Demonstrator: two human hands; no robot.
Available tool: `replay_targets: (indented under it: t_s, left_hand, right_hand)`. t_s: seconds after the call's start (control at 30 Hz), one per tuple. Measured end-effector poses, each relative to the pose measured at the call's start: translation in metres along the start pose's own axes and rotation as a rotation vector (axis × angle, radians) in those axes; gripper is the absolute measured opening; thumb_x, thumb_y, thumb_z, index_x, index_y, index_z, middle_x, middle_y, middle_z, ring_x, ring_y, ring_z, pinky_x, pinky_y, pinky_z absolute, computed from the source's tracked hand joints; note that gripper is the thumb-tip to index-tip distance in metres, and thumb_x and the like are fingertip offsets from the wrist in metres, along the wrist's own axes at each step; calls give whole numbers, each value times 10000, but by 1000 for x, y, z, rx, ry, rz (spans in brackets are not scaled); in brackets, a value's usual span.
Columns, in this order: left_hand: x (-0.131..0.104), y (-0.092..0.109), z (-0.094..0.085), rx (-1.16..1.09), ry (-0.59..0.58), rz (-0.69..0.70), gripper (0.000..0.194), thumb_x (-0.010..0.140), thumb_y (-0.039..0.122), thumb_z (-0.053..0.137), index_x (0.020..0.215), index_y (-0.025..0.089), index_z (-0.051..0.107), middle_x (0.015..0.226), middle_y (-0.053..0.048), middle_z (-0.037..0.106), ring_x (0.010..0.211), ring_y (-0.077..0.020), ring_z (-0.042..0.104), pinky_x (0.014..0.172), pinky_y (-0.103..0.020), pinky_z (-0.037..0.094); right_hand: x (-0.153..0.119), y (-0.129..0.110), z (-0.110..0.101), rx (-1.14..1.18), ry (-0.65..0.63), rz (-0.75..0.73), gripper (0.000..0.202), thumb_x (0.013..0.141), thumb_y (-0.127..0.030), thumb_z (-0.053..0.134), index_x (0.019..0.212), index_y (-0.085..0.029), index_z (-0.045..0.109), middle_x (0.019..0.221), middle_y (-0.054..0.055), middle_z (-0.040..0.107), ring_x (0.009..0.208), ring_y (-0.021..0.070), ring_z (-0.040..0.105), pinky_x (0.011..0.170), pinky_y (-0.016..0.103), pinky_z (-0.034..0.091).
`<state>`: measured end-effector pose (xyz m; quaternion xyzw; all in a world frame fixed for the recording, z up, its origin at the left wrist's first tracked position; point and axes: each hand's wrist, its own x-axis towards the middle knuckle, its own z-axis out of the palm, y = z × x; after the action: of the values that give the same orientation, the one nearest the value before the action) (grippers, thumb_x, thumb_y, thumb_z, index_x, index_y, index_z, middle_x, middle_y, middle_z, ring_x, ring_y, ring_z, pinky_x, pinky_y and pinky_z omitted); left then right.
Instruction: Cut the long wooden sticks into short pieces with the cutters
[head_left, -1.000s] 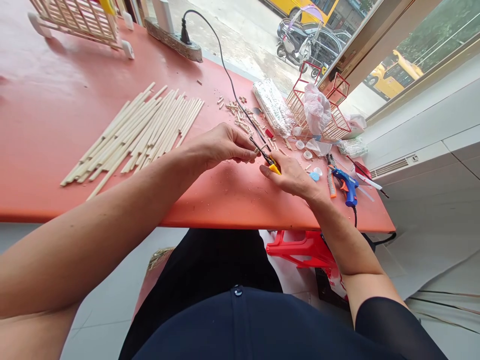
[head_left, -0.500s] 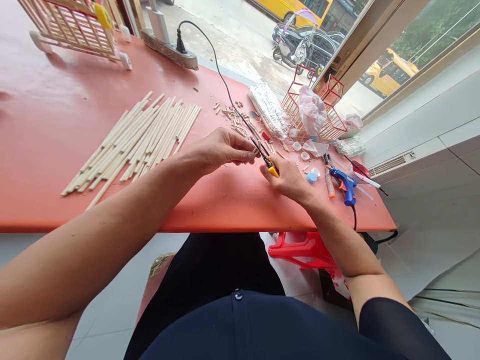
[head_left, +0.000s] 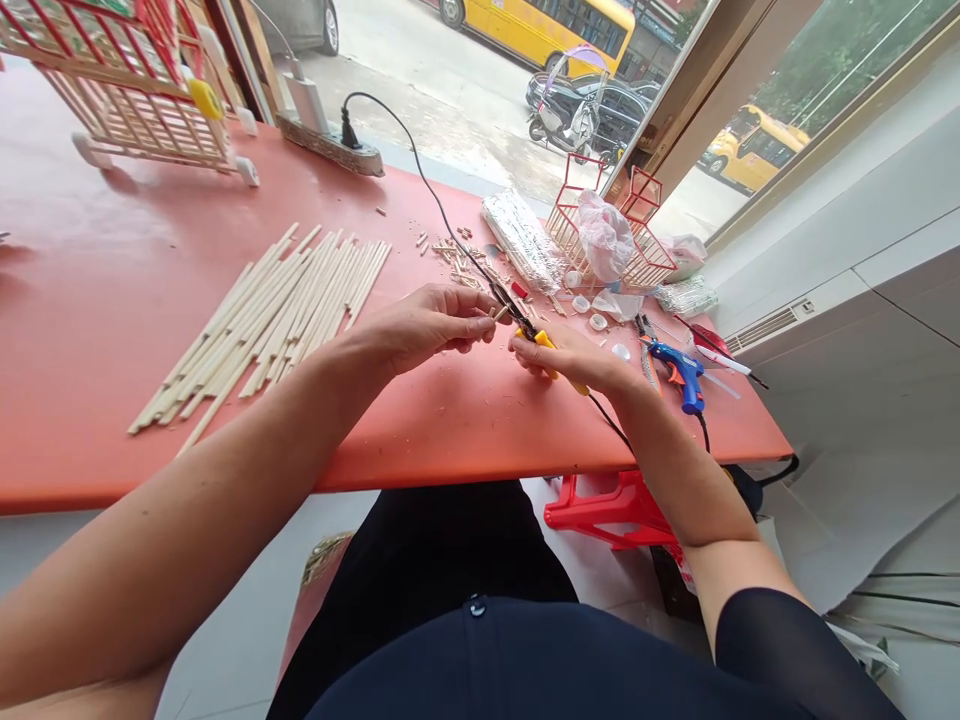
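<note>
My left hand (head_left: 448, 318) is pinched on a short piece of wooden stick (head_left: 500, 313); more than one piece may be between the fingertips. My right hand (head_left: 561, 352) is wrapped round a pair of pliers (head_left: 546, 342) with yellow handles and dark jaws. The jaws point up and away to the left, right beside the stick in my left fingers. Whether they touch it I cannot tell. Left of my hands lies a pile of long wooden sticks (head_left: 270, 320). Beyond them short cut pieces (head_left: 457, 262) are scattered on the red tabletop (head_left: 420, 430).
A wheeled stick-built cart (head_left: 150, 115) and a power strip (head_left: 330, 145) stand at the far left. A black cord (head_left: 431, 180) crosses behind my hands. Towards the right lie a shiny wrapped pack (head_left: 521, 238), a stick-built frame (head_left: 651, 262), white caps (head_left: 598, 321) and a blue glue gun (head_left: 679, 372).
The view has shifted a little, showing more of the cart. My right hand has turned with the pliers, baring more of the yellow handles. The stick in my left fingers shows more plainly.
</note>
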<state>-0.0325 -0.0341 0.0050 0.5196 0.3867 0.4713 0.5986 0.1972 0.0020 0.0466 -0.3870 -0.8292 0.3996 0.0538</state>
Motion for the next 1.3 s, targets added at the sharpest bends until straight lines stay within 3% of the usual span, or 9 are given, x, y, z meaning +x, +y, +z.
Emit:
replay_targets:
  t_s: [0.1, 0.27, 0.6, 0.67, 0.8, 0.9, 1.1, 1.3]
  left_hand:
    - [0, -1, 0, 5, -14, 10, 275, 671, 359, 958, 805, 179, 800, 752, -36, 675, 666, -125, 551, 588, -245, 423]
    - [1, -2, 0, -25, 8, 0, 379, 649, 462, 997, 819, 183, 805, 757, -36, 672, 667, -121, 546, 595, -241, 432]
    - [0, -6, -2, 7, 31, -21, 428, 640, 518, 1001, 849, 194, 816, 734, -16, 657, 632, -113, 540, 585, -257, 415]
    - [1, -7, -4, 5, 20, -22, 409, 653, 513, 999, 843, 201, 814, 747, -16, 662, 630, -110, 537, 581, -258, 410]
    - [2, -9, -6, -15, 4, -17, 375, 698, 506, 984, 845, 202, 819, 780, -27, 661, 646, -112, 533, 586, -254, 420]
    - [2, -10, -4, -39, -10, -15, 344, 730, 490, 969, 845, 202, 819, 771, -24, 635, 655, -114, 521, 591, -245, 428]
    - [-1, -8, 3, -115, -47, -35, 365, 733, 478, 976, 817, 183, 778, 799, -30, 621, 693, -121, 526, 637, -236, 479]
    - [-1, -8, 6, -254, -111, -90, 422, 683, 440, 1023, 846, 146, 769, 779, -21, 591, 706, -110, 517, 654, -200, 494]
  right_hand:
    - [1, -1, -3, -27, -35, 4, 488, 950, -684, 577, 1035, -203, 573, 896, 12, 591, 792, 171, 552, 704, 308, 440]
    - [5, 1, 0, -192, 91, -30, 442, 977, -644, 545, 964, -203, 564, 925, 24, 599, 867, 187, 524, 792, 327, 395]
    - [4, 6, 10, -226, 236, -117, 468, 961, -640, 569, 781, -226, 444, 762, -19, 475, 740, 153, 426, 687, 316, 303]
    - [3, 6, 13, -160, 226, -98, 484, 952, -657, 592, 778, -227, 452, 736, -25, 456, 709, 146, 421, 654, 310, 303]
    - [1, 8, 15, 134, 70, 26, 489, 939, -702, 624, 885, -228, 518, 697, -39, 468, 587, 127, 429, 523, 280, 327]
    - [2, 12, 11, 110, 45, 21, 478, 934, -698, 637, 917, -232, 533, 749, -28, 511, 611, 134, 467, 509, 273, 343]
    - [1, 12, 7, -122, 142, -96, 379, 982, -585, 558, 968, -207, 576, 961, 33, 645, 882, 194, 576, 793, 327, 424]
    - [2, 14, 13, -235, 357, -257, 307, 931, -498, 605, 899, -221, 476, 845, 14, 552, 766, 174, 451, 729, 321, 337]
